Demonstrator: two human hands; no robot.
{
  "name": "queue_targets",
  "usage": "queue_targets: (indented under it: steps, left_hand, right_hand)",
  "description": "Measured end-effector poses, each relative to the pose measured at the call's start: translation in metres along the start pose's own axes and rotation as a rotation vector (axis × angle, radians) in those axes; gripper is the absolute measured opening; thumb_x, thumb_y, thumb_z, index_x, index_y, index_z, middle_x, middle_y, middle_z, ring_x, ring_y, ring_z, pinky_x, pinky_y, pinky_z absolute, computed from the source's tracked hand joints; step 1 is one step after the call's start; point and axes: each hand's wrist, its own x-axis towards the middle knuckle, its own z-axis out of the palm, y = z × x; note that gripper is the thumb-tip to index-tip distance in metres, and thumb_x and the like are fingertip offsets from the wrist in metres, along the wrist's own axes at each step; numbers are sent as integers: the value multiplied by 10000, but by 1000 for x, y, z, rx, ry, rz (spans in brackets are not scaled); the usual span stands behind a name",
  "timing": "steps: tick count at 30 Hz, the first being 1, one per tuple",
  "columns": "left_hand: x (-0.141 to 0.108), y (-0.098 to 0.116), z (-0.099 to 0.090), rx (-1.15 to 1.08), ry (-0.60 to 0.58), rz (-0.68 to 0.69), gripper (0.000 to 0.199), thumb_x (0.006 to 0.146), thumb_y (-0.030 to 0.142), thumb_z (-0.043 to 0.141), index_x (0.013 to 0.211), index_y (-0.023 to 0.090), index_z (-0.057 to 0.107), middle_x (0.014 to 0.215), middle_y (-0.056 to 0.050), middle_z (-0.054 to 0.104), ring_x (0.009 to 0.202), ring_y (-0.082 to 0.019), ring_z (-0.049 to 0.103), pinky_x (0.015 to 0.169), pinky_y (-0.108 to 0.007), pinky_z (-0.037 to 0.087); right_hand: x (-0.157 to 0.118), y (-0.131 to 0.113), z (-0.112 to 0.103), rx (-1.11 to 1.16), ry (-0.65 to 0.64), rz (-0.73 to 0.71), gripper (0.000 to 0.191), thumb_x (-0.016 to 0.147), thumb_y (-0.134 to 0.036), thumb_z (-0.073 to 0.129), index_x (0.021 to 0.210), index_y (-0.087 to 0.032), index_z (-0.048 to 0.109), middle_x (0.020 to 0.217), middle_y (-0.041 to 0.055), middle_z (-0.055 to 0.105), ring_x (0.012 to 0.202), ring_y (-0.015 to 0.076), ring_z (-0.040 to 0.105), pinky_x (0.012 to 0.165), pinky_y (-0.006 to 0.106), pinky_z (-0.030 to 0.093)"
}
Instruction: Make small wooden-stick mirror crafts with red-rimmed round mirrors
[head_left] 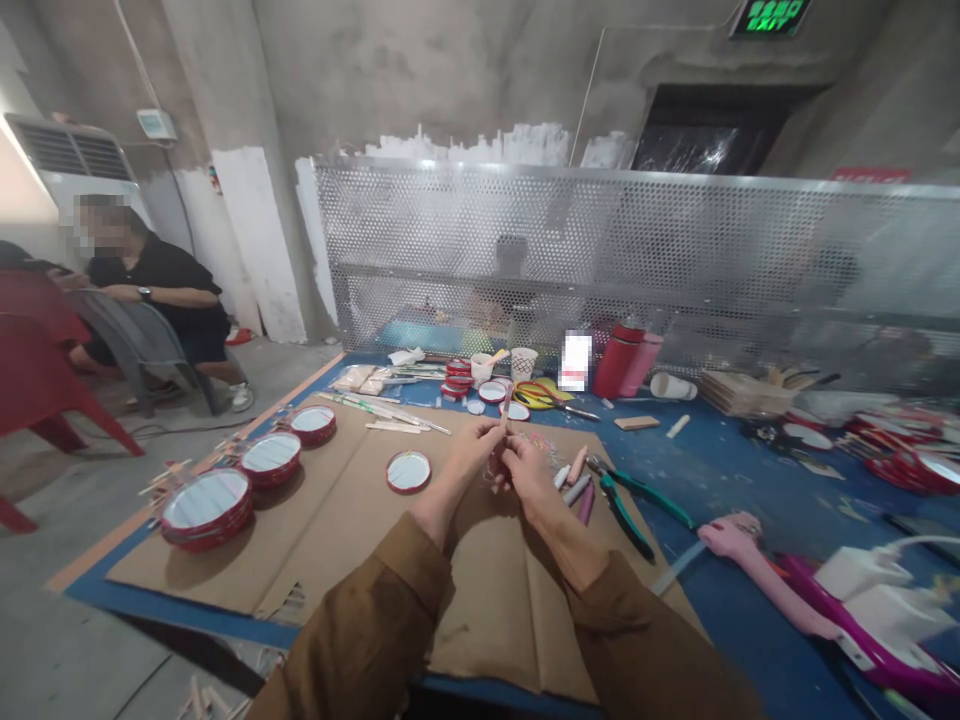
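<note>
Above the brown cardboard sheet (330, 540), my left hand (478, 448) and my right hand (529, 478) meet with bent, closed fingers. A thin flat stick (508, 398) rises upright from between the fingertips of my left hand. My right fingers press together just below it; what they grip is hidden. To the left of my hands lies a round red-rimmed lid (409, 471) with a pale inside. Just right of my right hand are several crayon-like sticks (577, 490) and green-handled pliers (628, 515).
Stacks of red-rimmed lids (207, 500) line the left edge. Farther back are scissors (544, 395), paper cups (524, 364) and a red bottle (619, 360). A pink glue gun (772, 575) and a purple power strip (892, 640) lie right. A perforated metal panel (450, 230) stands behind. Another person (154, 265) sits far left.
</note>
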Motion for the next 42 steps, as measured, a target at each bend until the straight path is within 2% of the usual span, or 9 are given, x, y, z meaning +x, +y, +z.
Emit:
queue_targets:
  steps: [3,12,18,22,26,32,42]
  left_hand:
    - [1,-2,0,-2,-19,4,267,756,410,519,712,153,579,481,41,484,409,-95,457,423,-208,339]
    - [-1,3,-2,42,35,18,328,789,445,494,686,147,585,497,42,470,438,-85,435,452,-213,319]
    - [0,7,-5,161,57,41,243,734,320,502,552,160,515,488,39,443,481,-86,432,477,-206,315]
    - [-2,9,-3,93,-20,27,180,713,276,476,588,162,538,469,40,439,432,-91,417,442,-210,311]
    - [-2,10,-1,68,-2,43,168,709,276,516,628,150,591,493,26,475,465,-96,438,457,-205,335]
    - [-3,14,0,78,-23,61,187,714,253,508,708,140,657,520,13,521,483,-104,462,458,-203,353]
    - [-3,11,-3,82,-86,72,217,754,317,489,646,158,590,451,28,476,404,-103,454,428,-212,328]
  right_hand:
    - [0,1,0,-50,-5,-2,81,724,-241,507,735,-178,557,496,-58,562,342,74,481,325,163,301]
    - [1,2,-4,-187,-47,-94,111,768,-159,484,684,-209,537,489,-60,556,343,91,488,353,192,321]
    - [2,1,-8,-356,-64,-165,195,757,-64,465,649,-209,538,503,-43,579,367,106,504,385,211,372]
    - [2,0,-9,-312,-69,-193,171,790,-119,488,656,-219,524,511,-39,572,402,122,522,400,224,395]
    - [4,1,-9,-234,-60,-162,146,787,-186,541,651,-229,511,510,-41,551,431,133,530,399,228,399]
    - [5,3,-10,-322,-52,-235,113,825,-235,516,715,-223,538,508,-44,544,410,124,500,405,227,384]
    - [1,-3,-7,-290,-73,-182,146,849,-226,504,708,-225,542,510,-42,553,391,120,503,388,226,395]
